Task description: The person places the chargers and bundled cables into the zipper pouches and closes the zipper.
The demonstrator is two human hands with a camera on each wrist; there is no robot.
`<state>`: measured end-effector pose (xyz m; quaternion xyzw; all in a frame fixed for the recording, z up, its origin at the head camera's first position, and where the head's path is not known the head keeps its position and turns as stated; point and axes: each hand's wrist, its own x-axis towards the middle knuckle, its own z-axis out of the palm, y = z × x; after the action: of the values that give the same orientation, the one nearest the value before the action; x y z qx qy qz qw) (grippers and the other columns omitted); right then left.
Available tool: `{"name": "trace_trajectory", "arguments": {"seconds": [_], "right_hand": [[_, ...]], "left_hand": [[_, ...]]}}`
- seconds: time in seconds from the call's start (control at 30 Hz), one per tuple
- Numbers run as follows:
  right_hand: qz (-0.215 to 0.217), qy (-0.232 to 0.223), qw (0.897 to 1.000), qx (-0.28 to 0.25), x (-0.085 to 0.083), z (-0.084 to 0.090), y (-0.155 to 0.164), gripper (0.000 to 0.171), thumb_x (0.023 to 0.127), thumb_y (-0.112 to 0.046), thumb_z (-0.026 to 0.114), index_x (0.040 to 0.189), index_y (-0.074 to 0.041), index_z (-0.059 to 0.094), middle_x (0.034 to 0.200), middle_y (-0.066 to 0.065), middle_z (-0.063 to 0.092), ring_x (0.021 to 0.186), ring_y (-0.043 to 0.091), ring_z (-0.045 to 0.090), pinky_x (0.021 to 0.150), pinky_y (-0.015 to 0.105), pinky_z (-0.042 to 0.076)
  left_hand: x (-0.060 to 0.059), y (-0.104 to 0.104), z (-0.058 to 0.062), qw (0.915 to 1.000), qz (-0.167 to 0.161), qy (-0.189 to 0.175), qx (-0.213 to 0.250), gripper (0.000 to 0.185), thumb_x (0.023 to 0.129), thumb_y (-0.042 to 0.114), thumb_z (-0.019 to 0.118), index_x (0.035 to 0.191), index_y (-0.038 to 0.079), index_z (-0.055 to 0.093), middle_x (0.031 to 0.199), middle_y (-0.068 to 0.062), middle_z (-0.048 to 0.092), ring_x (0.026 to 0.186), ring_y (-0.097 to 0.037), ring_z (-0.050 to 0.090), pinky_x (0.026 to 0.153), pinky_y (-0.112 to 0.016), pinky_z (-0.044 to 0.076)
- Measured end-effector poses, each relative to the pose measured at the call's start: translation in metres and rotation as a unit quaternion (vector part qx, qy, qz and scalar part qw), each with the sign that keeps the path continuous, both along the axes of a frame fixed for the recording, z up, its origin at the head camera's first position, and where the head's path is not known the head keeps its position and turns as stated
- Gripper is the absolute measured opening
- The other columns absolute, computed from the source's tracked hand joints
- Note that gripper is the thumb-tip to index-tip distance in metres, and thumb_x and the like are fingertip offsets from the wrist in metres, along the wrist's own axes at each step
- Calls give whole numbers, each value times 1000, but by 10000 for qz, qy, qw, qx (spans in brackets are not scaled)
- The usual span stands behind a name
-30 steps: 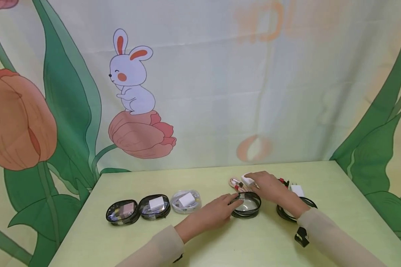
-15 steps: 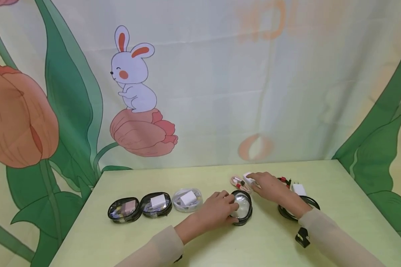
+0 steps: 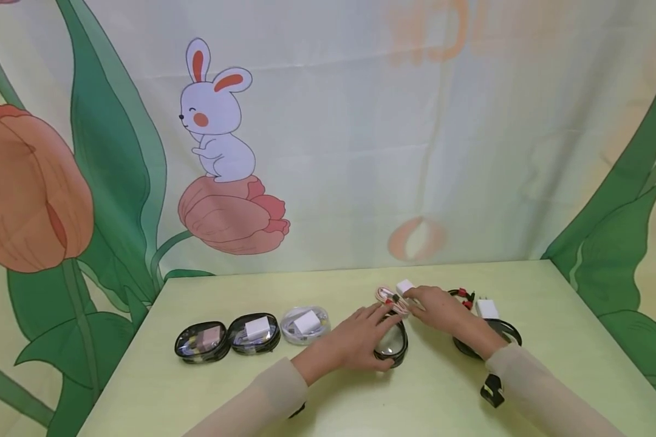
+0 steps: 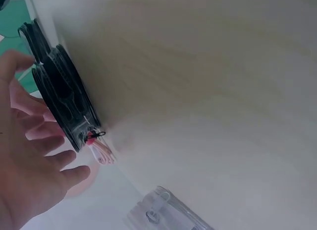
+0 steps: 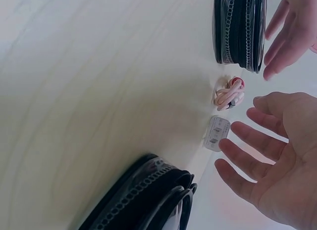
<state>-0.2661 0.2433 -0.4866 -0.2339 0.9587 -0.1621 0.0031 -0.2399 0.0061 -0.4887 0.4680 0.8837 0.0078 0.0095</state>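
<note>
A clear pouch with a black zip rim [image 3: 395,345] stands on its edge on the pale green table [image 3: 415,394]. My left hand [image 3: 379,321] lies against its left face with straight fingers. In the left wrist view the pouch [image 4: 62,96] stands just past the fingers [image 4: 49,141]. My right hand [image 3: 415,297] hovers open, fingers spread, beside a small white charger [image 3: 404,286] and a coiled pink cable [image 3: 388,297]. The right wrist view shows the charger [image 5: 218,133], the cable [image 5: 229,93] and the pouch [image 5: 240,29], with the right hand [image 5: 247,145] holding nothing.
Three filled pouches sit in a row at the left: two black-rimmed [image 3: 201,341] [image 3: 254,334] and one clear [image 3: 305,323]. Another black-rimmed pouch [image 3: 505,334], a white plug [image 3: 488,308] and a red-black cable [image 3: 463,295] lie by my right forearm. A printed backdrop hangs behind.
The pouch lay flat a second ago; my left hand has tipped it up onto its edge. My right hand has stayed by the white charger, shifting slightly left.
</note>
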Motion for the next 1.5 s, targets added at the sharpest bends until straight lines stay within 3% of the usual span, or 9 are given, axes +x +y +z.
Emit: {"name": "trace_trajectory", "arguments": {"seconds": [0.27, 0.43, 0.57, 0.8, 0.9, 1.03, 1.2, 1.3, 1.5], "right_hand": [[-107, -34, 9999, 86, -2, 1, -3, 28, 101, -14, 63, 125, 0, 67, 119, 18, 70, 106, 33, 68, 85, 47, 56], [-86, -100, 9999, -6, -3, 0, -5, 29, 101, -14, 62, 127, -1, 67, 122, 17, 70, 110, 34, 67, 88, 48, 56], [-40, -242, 9994, -260, -3, 2, -10, 30, 102, -13, 61, 128, 0, 66, 124, 19, 69, 115, 37, 65, 91, 51, 55], [-29, -41, 9992, -401, -6, -2, -22, 26, 101, -9, 60, 123, 3, 66, 117, 22, 70, 99, 34, 69, 79, 46, 56], [-215, -120, 9993, -288, -9, -3, -28, 31, 100, -10, 59, 127, 4, 65, 112, 20, 71, 79, 24, 65, 65, 37, 52], [-463, -447, 9977, -212, -13, -2, -35, 38, 101, -14, 60, 134, 5, 61, 85, 10, 69, 59, 15, 50, 54, 28, 40], [-568, -461, 9971, -199, -14, -4, -42, 15, 101, -16, 63, 103, -2, 67, 69, 0, 54, 57, 13, 48, 52, 26, 39], [-722, -414, 9964, -151, -15, -7, -45, 20, 99, -18, 67, 84, -8, 60, 68, 0, 53, 58, 14, 48, 52, 26, 38], [-1090, -202, 9938, -128, -16, -11, -50, 26, 95, -25, 73, 83, -6, 61, 68, 2, 53, 59, 17, 49, 53, 30, 40]], "left_hand": [[-9, 2, -1, 9989, -27, -108, -448, 85, 93, 58, 60, 162, 24, 25, 167, -10, 23, 150, -32, 29, 117, -44, 35], [-2, 6, -3, 9913, 1114, 171, -684, 88, 90, 79, 48, 161, 32, 29, 152, -12, 40, 124, -31, 47, 94, -42, 50], [3, 7, -4, 9816, 1777, 121, -683, 102, 82, 89, 45, 163, 32, 24, 155, -13, 37, 129, -36, 46, 96, -50, 48], [5, 10, -1, 9838, 1582, -36, -848, 106, 80, 81, 61, 164, 30, 20, 163, -13, 29, 138, -35, 41, 99, -49, 48], [5, 11, 0, 9849, 1463, -74, -918, 98, 82, 73, 67, 162, 32, 27, 162, -12, 31, 137, -35, 40, 98, -47, 49], [4, 10, 3, 9870, 1396, -154, -785, 86, 83, 63, 71, 156, 31, 39, 158, -12, 36, 133, -34, 42, 96, -43, 51], [4, 9, 8, 9884, 1429, -449, -238, 83, 84, 56, 78, 152, 28, 42, 153, -14, 40, 129, -36, 45, 87, -43, 56], [5, 8, 8, 9869, 1486, -634, 5, 89, 82, 55, 81, 154, 26, 37, 153, -14, 39, 129, -38, 46, 84, -43, 57], [2, 3, 7, 9814, 1759, -684, 364, 92, 78, 51, 86, 152, 22, 38, 151, -13, 41, 129, -39, 46, 83, -45, 57]]}}
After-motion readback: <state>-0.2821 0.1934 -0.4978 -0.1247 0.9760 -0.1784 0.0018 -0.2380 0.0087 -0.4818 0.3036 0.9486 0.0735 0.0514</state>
